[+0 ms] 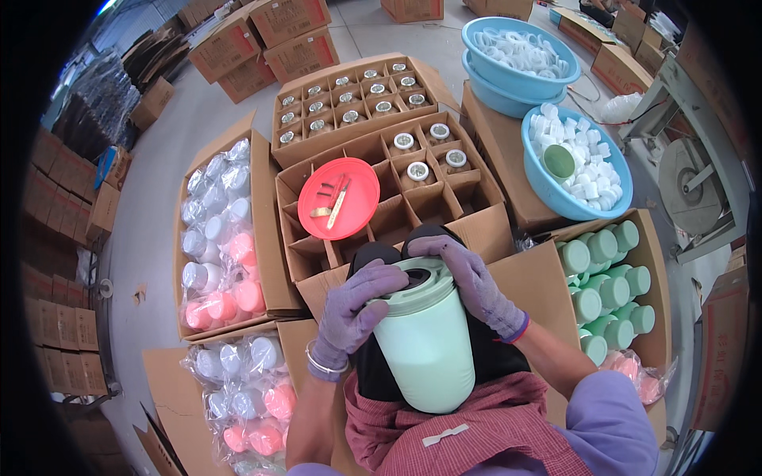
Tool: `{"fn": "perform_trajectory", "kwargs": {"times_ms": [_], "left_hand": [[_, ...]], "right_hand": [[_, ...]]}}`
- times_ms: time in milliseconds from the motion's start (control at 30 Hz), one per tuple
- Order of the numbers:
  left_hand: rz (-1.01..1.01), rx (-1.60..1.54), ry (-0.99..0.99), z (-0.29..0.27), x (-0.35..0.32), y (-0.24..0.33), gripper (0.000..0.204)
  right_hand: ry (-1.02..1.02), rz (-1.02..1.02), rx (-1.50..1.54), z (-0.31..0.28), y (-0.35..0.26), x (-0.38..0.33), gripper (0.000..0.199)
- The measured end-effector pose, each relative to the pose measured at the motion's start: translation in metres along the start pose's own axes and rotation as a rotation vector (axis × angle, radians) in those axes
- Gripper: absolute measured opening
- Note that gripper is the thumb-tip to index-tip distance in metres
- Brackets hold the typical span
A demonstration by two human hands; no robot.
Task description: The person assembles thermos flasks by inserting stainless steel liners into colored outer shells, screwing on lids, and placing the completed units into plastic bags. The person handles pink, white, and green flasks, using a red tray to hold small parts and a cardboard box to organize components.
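Gripping the pale green jar point(425, 341) propped against the lap, both gloved hands close around its top, left hand point(355, 305) bracing the rim while right hand point(468, 278) covers it, with the divided carton point(381, 190) just beyond.

Pale green flask point(425, 349), open dark mouth up, upright on the lap.

Grey concrete floor point(159, 159) crowded with cardboard boxes point(262, 40).
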State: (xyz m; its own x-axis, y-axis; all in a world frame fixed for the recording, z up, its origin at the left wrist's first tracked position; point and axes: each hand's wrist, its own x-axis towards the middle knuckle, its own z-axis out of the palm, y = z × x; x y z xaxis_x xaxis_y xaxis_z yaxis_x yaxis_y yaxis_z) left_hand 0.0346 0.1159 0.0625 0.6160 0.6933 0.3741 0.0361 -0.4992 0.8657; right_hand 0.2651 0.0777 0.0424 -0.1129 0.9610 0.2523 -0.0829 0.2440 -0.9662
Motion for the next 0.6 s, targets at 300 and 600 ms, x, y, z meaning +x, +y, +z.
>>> {"fn": "perform_trajectory", "kwargs": {"times_ms": [300, 600], "left_hand": [[-0.292, -0.687, 0.106, 0.038, -0.004, -0.020, 0.050], [-0.412, -0.363, -0.250, 0.060, -0.052, 0.026, 0.030]], "right_hand": [[-0.286, -0.372, -0.692, 0.004, -0.089, -0.030, 0.034], [-0.234, 0.123, -0.832, -0.031, -0.163, -0.088, 0.055]]}}
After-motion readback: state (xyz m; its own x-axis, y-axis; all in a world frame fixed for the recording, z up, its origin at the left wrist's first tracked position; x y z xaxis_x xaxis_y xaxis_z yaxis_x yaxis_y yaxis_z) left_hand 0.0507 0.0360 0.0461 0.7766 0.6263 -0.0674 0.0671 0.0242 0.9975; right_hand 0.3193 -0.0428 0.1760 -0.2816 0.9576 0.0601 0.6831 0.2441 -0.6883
